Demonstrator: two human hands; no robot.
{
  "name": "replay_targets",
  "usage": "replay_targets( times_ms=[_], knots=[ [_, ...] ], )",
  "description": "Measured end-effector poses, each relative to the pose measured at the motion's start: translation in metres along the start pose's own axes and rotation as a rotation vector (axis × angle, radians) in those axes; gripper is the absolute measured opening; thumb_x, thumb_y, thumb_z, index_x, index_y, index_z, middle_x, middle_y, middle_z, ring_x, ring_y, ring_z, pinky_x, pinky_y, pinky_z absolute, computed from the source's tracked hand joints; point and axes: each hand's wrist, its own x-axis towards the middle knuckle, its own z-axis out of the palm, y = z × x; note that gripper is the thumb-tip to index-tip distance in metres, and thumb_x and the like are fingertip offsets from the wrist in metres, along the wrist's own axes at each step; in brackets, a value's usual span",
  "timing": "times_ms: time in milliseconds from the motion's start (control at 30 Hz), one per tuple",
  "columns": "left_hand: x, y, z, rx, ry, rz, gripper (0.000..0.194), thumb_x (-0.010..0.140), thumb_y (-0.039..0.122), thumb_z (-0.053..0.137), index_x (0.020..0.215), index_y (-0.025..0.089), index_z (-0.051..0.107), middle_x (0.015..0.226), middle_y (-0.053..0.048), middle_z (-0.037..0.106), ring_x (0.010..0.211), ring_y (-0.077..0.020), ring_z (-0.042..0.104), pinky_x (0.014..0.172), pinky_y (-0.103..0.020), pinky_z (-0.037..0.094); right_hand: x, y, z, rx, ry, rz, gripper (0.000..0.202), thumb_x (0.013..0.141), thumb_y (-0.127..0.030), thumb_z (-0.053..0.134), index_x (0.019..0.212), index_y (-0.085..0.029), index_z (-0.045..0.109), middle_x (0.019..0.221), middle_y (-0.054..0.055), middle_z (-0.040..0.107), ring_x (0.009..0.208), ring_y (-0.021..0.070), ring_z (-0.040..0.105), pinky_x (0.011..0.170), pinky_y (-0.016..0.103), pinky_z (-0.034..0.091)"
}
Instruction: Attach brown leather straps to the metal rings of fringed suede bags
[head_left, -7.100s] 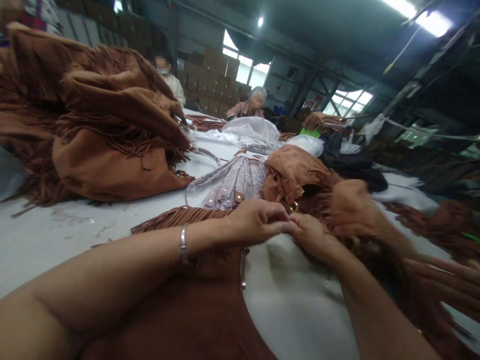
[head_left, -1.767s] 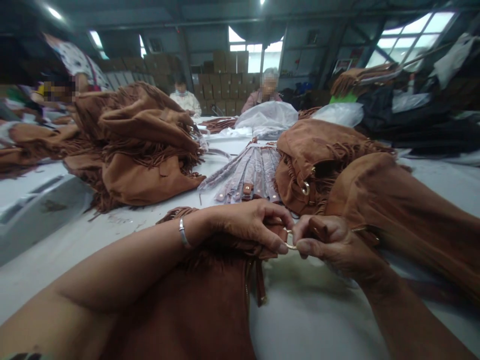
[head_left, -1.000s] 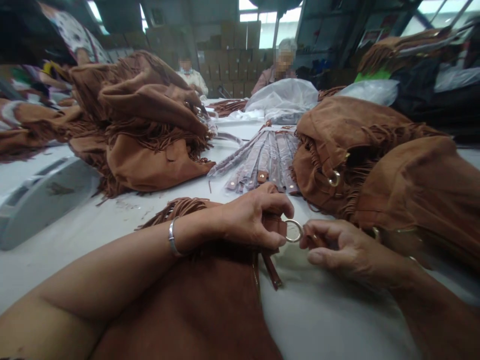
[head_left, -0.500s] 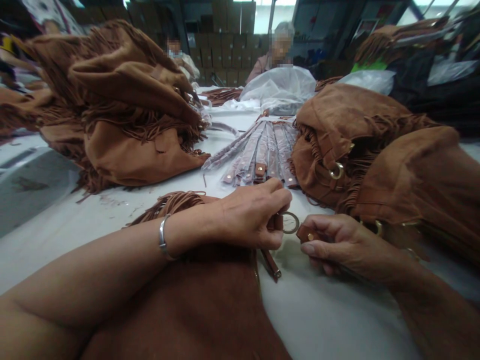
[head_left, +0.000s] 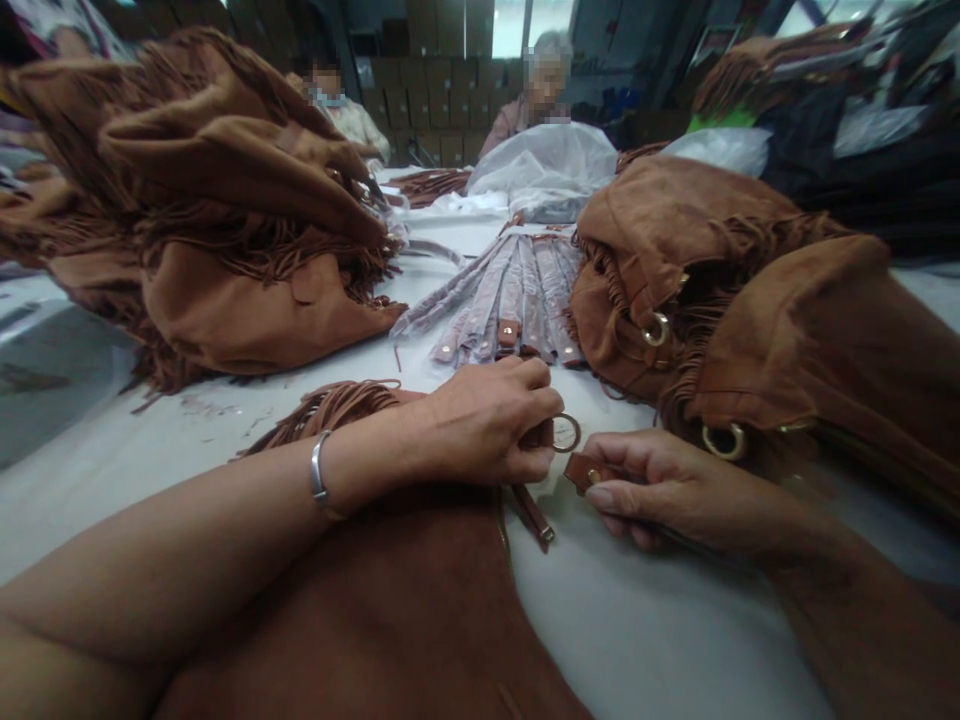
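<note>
My left hand [head_left: 491, 420], with a silver bangle at the wrist, pinches a brown leather tab that carries a metal ring [head_left: 568, 433]. The ring sticks out to the right of the fingers. Just right of it, my right hand [head_left: 652, 490] holds a brown strap end [head_left: 583, 474] with a gold stud between thumb and fingers. A small gap separates ring and strap end. Under my left forearm lies a brown suede bag [head_left: 360, 610] with fringe at its far side. A thin strap with a metal end [head_left: 536, 520] hangs from it onto the table.
Fringed brown bags are piled at the left [head_left: 247, 300] and at the right [head_left: 810, 330] on the white table [head_left: 675, 640]. Between them fan out plastic-wrapped straps [head_left: 517, 290]. Beyond stand a clear plastic bag [head_left: 547, 160] and two seated people. A grey bin edge is at far left.
The view has shifted slightly, so most things sit further left. My right hand's strap end has come slightly closer to the ring. Both hands keep their hold.
</note>
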Motion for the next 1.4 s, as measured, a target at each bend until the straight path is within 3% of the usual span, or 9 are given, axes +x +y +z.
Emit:
replay_targets(
  times_ms=[233,500,833,1167,1400],
  knots=[
    [0.003,-0.001,-0.004,0.086,-0.033,0.055,0.023,0.080,0.036,0.055,0.092,0.019,0.065,0.089,-0.005,0.055,0.077,-0.0172,0.050,0.062,-0.028,0.041,0.003,0.000,0.003,-0.052,0.000,0.051,0.028,0.087,-0.042,0.056,0.086,-0.014,0.051,0.063,-0.003,0.053,0.046,0.0047,0.046,0.042,0.016,0.035],
    [0.008,0.000,0.002,0.160,-0.029,0.091,0.018,0.077,0.028,0.053,0.082,0.015,0.064,0.083,-0.006,0.059,0.077,-0.0192,0.050,0.063,-0.030,0.042,0.008,0.002,0.007,-0.061,0.008,0.047,0.031,0.086,-0.046,0.056,0.084,-0.015,0.050,0.061,-0.003,0.052,0.045,0.0051,0.045,0.040,0.016,0.032],
    [0.007,-0.005,0.005,0.138,0.040,0.067,0.016,0.076,0.028,0.054,0.076,0.014,0.062,0.078,-0.005,0.058,0.071,-0.0159,0.050,0.061,-0.028,0.041,0.016,-0.002,0.017,-0.061,0.104,0.021,0.020,0.086,-0.033,0.051,0.096,-0.016,0.054,0.057,-0.005,0.050,0.039,0.0048,0.039,0.036,0.016,0.026],
    [0.006,-0.003,0.004,0.125,0.019,0.099,0.017,0.077,0.025,0.052,0.080,0.013,0.064,0.080,-0.006,0.060,0.073,-0.0158,0.051,0.065,-0.027,0.042,0.010,-0.008,0.015,-0.119,0.174,-0.034,0.020,0.085,-0.034,0.054,0.088,-0.014,0.056,0.056,-0.004,0.048,0.040,0.0048,0.037,0.036,0.015,0.027],
    [0.006,0.000,0.001,0.136,0.016,0.086,0.018,0.077,0.024,0.053,0.082,0.012,0.066,0.079,-0.006,0.061,0.072,-0.0165,0.052,0.064,-0.028,0.043,0.007,-0.007,0.012,-0.168,0.147,-0.049,0.022,0.086,-0.035,0.054,0.078,-0.016,0.053,0.055,-0.005,0.045,0.041,0.0046,0.036,0.037,0.016,0.026]
  ],
)
